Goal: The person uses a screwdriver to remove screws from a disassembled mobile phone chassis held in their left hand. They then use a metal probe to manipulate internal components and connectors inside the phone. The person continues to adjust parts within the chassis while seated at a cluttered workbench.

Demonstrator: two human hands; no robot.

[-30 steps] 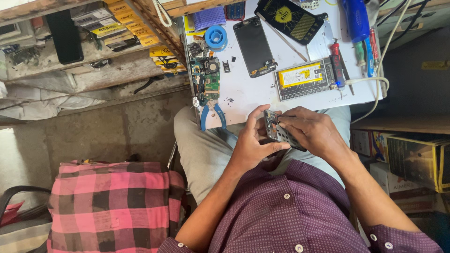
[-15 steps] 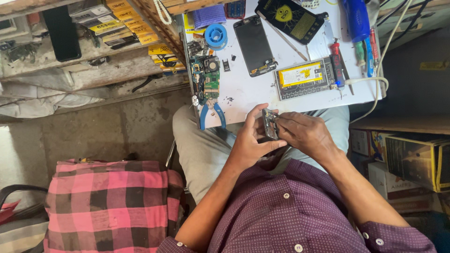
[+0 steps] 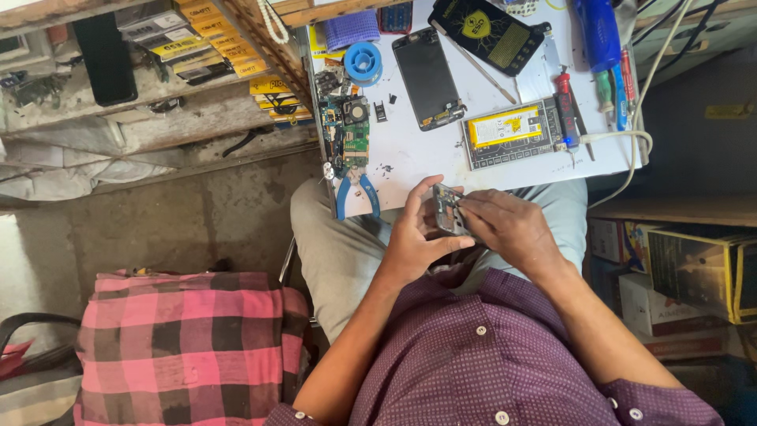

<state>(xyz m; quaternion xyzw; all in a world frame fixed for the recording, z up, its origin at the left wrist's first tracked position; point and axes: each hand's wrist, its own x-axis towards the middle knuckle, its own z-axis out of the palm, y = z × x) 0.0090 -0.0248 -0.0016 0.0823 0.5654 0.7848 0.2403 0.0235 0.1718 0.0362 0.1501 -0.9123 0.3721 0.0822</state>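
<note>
Currently both hands are together over the lap, clamped on one small part: a stripped phone frame (image 3: 448,211), grey, with exposed internals, held just off the near edge of the white worktable (image 3: 410,150).

Left hand (image 3: 414,241) cradles it from 7 o'clock, thumb along the underside, fingers wrapped up the left edge. Right hand (image 3: 509,229) closes in from 3 o'clock, fingertips pinched on the frame's right edge. What exactly the fingertips are working cannot be told; too small.

Handling judgement:
- Light, thin, stiff. Little heft, easy to flick out of the grip.
- Likely fragile: open board side, probably thin flex and small connectors. Grip by the perimeter rails, not the face.
- Bare metal or plastic edges look smooth, so slippery under a pinch. Left-hand cradle gives the support; right hand should stay light.
- Twisting load is the risk, so keep the two grips opposed, not offset.

Around it on the table: blue-handled pliers (image 3: 356,197) at 9 o'clock of the hands, green circuit board (image 3: 352,130) at 11, dark phone screen (image 3: 426,76) at 12, opened phone with yellow battery (image 3: 511,132) at 1. All apart from the hands.
</note>
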